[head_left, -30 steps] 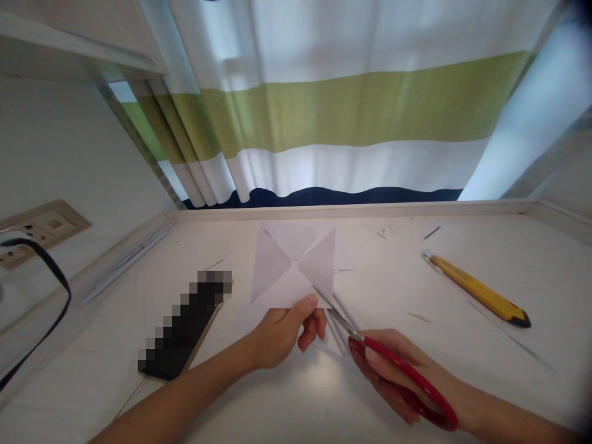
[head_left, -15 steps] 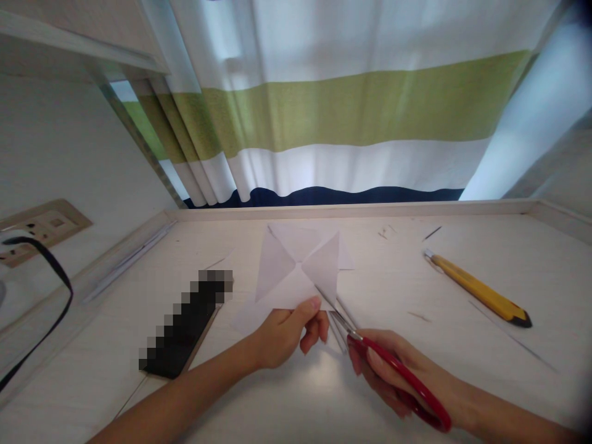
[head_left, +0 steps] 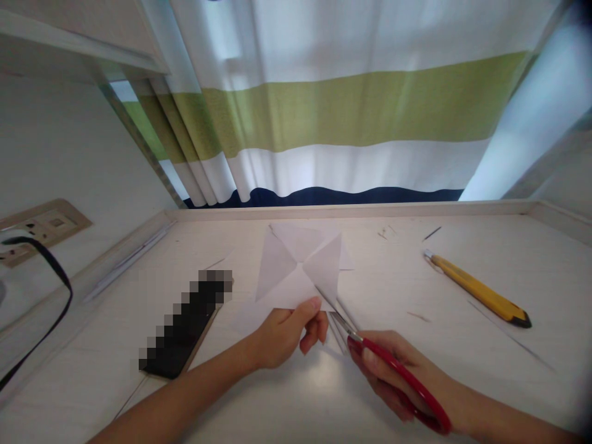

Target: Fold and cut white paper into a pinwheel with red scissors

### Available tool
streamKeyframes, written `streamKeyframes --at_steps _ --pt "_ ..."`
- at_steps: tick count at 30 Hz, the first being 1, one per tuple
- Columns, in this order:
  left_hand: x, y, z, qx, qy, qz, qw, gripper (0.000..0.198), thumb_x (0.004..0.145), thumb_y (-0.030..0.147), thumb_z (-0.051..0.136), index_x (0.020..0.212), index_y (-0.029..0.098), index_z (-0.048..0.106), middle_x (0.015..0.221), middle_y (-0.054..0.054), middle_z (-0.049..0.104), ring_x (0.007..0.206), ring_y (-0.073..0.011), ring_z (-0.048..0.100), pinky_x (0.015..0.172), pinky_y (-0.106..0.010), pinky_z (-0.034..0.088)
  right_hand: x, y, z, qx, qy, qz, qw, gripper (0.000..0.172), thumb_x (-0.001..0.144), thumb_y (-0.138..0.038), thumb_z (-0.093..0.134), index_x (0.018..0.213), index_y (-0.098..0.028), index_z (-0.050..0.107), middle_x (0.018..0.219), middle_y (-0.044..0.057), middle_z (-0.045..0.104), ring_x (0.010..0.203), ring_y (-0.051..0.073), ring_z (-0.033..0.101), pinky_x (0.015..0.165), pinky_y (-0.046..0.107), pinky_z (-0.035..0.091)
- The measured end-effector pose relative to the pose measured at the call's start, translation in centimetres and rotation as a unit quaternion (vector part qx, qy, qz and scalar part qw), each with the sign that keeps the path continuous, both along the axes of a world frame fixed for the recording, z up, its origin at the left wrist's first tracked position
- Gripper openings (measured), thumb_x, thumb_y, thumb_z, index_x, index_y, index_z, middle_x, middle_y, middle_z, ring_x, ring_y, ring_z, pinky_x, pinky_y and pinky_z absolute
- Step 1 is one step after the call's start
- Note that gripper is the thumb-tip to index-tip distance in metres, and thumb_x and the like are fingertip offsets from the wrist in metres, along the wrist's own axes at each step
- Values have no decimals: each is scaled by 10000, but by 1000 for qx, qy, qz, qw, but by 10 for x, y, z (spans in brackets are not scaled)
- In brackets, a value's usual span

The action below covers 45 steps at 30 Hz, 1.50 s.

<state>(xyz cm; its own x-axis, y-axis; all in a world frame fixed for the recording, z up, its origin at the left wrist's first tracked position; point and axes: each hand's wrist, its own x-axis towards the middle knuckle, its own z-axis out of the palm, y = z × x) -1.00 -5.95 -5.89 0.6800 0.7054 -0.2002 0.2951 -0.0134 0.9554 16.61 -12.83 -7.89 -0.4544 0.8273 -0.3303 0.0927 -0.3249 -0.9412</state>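
Observation:
A square of white paper with creases or cuts running from its corners toward the middle is held just above the table. My left hand pinches its near edge between thumb and fingers. My right hand grips a pair of scissors by the red handles. The metal blades point up and left, over the paper's lower right corner, along a diagonal line toward its centre. More white paper shows under and behind the square.
A black phone, partly pixelated, lies left of my left hand. On the right is a yellow utility knife with thin scraps near it. A socket plate with a black cable is on the left wall. A striped curtain hangs behind the table.
Almost nothing differs. The paper's right side has shifted very slightly, and the scissors' handles look a touch wider apart. My left hand stays in place.

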Motion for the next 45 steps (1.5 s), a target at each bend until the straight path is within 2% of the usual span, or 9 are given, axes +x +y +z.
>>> streamKeyframes --at_steps 10,14,18,23,27,30,35,45 --pt "1 -3 -2 0 -7 21 1000 536 836 466 174 511 161 471 393 38 378 464 -103 396 626 -221 354 0 -3 -5 -8 -21 -1 1000 438 706 -616 401 630 -186 365 337 -116 293 271 26 250 285 146 171" --pt "1 -4 -1 -9 -3 21 1000 533 824 484 176 507 163 460 391 38 368 465 -104 391 616 -219 351 -2 -3 7 -24 -58 -11 998 539 624 -701 394 733 -174 411 388 -110 313 313 29 246 310 161 185" --pt "1 -5 0 -27 2 16 1000 540 808 515 186 503 162 457 402 37 365 470 -104 387 603 -219 347 -3 -2 19 -13 -76 -16 997 599 576 -719 431 812 -170 461 498 -64 395 384 46 325 335 179 225" --pt "2 -6 -3 -33 20 0 999 547 799 531 178 503 163 453 403 37 360 468 -103 377 601 -223 346 -4 0 12 -32 -64 -20 997 646 554 -747 406 828 -164 461 520 -62 391 379 42 305 353 191 216" --pt "2 -5 -6 -29 22 -6 999 548 798 527 165 505 162 450 402 39 356 454 -100 364 587 -227 344 -8 -1 8 -58 -62 -19 996 637 527 -766 397 763 -176 439 462 -87 330 354 37 257 347 186 189" --pt "3 -5 -5 -26 19 -5 999 542 798 528 174 515 160 453 406 40 360 459 -99 362 588 -227 342 -7 -3 7 -60 -56 -1 997 594 568 -756 368 719 -183 403 438 -100 286 355 36 241 347 174 197" --pt "3 -6 -5 -17 10 -4 1000 523 826 470 160 519 160 447 414 40 364 467 -97 369 595 -222 341 0 -5 0 -16 -37 14 999 474 720 -639 337 740 -171 403 459 -89 322 375 37 278 363 162 229" --pt "2 -5 -6 -16 -3 -17 1000 537 824 497 177 526 152 461 415 39 372 466 -94 380 596 -216 347 0 -7 -8 10 -11 4 1000 401 774 -560 347 702 -170 411 402 -104 307 309 24 247 304 145 192"
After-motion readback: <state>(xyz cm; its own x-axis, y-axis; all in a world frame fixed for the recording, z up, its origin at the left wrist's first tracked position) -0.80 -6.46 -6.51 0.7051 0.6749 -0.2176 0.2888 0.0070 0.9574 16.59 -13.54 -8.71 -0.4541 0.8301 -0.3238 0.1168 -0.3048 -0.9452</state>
